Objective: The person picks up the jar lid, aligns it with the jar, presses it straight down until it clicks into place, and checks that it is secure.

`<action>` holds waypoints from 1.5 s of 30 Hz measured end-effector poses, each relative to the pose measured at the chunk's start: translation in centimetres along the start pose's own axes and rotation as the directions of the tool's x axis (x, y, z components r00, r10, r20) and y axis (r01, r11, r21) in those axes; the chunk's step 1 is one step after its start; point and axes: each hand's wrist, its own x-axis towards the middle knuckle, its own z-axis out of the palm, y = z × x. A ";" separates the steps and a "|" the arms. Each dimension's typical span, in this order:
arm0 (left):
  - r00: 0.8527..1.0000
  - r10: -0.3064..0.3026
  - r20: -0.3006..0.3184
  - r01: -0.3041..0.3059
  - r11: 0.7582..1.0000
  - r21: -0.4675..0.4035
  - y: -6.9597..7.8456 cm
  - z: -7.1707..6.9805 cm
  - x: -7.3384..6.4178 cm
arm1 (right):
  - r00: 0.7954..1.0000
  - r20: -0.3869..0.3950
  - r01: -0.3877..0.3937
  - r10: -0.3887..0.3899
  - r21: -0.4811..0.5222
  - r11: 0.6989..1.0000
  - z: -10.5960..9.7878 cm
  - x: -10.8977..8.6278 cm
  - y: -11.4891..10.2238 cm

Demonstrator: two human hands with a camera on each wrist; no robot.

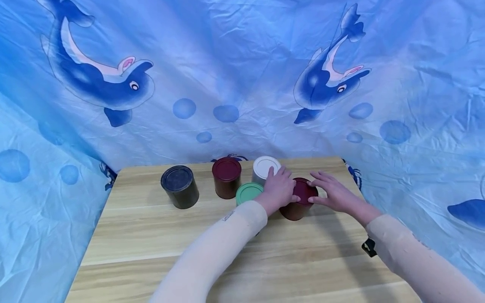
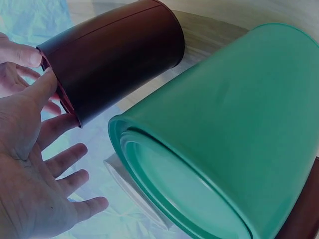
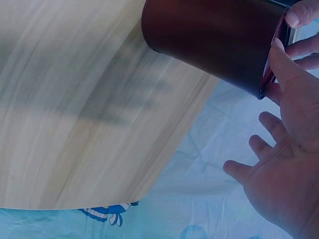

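A dark red canister point(image 1: 294, 211) with a red lid stands upright on the right part of the wooden table. My left hand point(image 1: 279, 189) holds the left side of its top rim with thumb and index finger, while the other fingers stay spread. From the opposite side, my right hand point(image 1: 335, 194) grips the same rim, thumb and index finger on the lid's edge. In the right wrist view the canister point(image 3: 209, 40) shows its smooth brown-red side. A green canister point(image 2: 224, 109) is right beside my left hand, partly hidden by the forearm in the head view.
A white canister point(image 1: 265, 165) stands just behind the left hand. Farther left are a second dark red canister point(image 1: 226, 179) and a black one point(image 1: 179, 188). The wooden table point(image 1: 151, 248) is backed by a blue dolphin-print cloth point(image 1: 250, 75).
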 end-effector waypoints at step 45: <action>0.998 0.042 0.046 -0.038 0.996 -0.078 -1.9 -0.7 1.1 | 0.999 -0.007 0.032 -0.032 0.042 0.999 -0.2 0.8 0.3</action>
